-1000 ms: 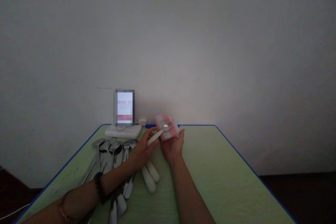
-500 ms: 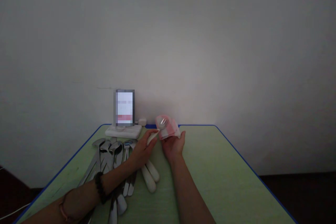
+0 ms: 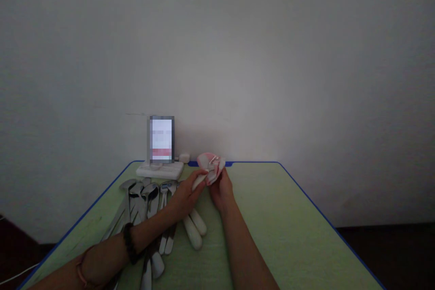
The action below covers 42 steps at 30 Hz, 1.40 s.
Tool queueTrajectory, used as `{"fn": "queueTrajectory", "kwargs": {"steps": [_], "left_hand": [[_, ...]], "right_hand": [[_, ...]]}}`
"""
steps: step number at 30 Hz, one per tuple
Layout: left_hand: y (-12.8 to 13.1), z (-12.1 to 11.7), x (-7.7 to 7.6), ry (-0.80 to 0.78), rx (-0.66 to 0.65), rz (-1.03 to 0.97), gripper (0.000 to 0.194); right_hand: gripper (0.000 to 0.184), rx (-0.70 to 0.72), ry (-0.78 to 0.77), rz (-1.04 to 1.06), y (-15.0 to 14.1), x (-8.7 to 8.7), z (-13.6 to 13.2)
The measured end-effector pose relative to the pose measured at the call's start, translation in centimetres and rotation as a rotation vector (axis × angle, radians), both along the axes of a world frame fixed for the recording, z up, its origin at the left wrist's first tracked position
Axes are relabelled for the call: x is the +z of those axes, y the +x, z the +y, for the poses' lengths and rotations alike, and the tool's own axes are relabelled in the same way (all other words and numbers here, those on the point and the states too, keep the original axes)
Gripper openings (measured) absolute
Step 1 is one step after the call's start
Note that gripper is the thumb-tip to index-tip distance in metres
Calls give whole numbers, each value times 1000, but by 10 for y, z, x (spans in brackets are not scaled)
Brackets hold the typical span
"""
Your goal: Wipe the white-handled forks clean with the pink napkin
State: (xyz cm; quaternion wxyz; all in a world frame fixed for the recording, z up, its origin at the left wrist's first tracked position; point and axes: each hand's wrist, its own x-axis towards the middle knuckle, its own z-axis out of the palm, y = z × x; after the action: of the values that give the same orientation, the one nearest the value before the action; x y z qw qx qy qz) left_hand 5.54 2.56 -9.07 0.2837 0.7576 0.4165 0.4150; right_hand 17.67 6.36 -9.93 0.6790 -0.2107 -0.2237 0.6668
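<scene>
My left hand grips the white handle of a fork whose metal tines point up and to the right. My right hand is closed around a pink and white cloth, and the cloth is bunched over the fork's tines. Both hands meet above the far middle of the green table. A dark bead bracelet sits on my left wrist.
A pile of metal spoons and cutlery lies on the table's left side, with two white-handled pieces beside it. A phone stands on a white base at the far edge, against a plain wall.
My right hand has folded shut, wrapping the cloth over the fork's tines; earlier the cloth lay spread on the open palm. The fork moved slightly left.
</scene>
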Motion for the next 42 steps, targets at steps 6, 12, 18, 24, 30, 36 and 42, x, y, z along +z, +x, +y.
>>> {"fn": "queueTrajectory", "kwargs": {"steps": [6, 12, 18, 24, 30, 36, 42], "left_hand": [[1, -2, -1, 44, -47, 30, 23], [1, -2, -3, 75, -81, 89, 18], [2, -4, 1, 77, -83, 116, 16], [3, -6, 3, 67, -90, 129, 14], [3, -7, 5, 62, -114, 115, 14], [4, -8, 7, 45, -117, 108, 14], [4, -6, 3, 28, -126, 133, 12]], "right_hand": [[12, -62, -38, -41, -1, -8, -1], [7, -82, -80, -93, 1, -5, -4], [7, -77, -80, -104, 0, -5, -3], [7, -81, -90, -135, -1, -6, -2], [20, -73, -103, -188, -2, -1, -5], [26, -51, -117, -189, -3, 3, -7], [25, -62, -145, -233, -1, 1, -7]]}}
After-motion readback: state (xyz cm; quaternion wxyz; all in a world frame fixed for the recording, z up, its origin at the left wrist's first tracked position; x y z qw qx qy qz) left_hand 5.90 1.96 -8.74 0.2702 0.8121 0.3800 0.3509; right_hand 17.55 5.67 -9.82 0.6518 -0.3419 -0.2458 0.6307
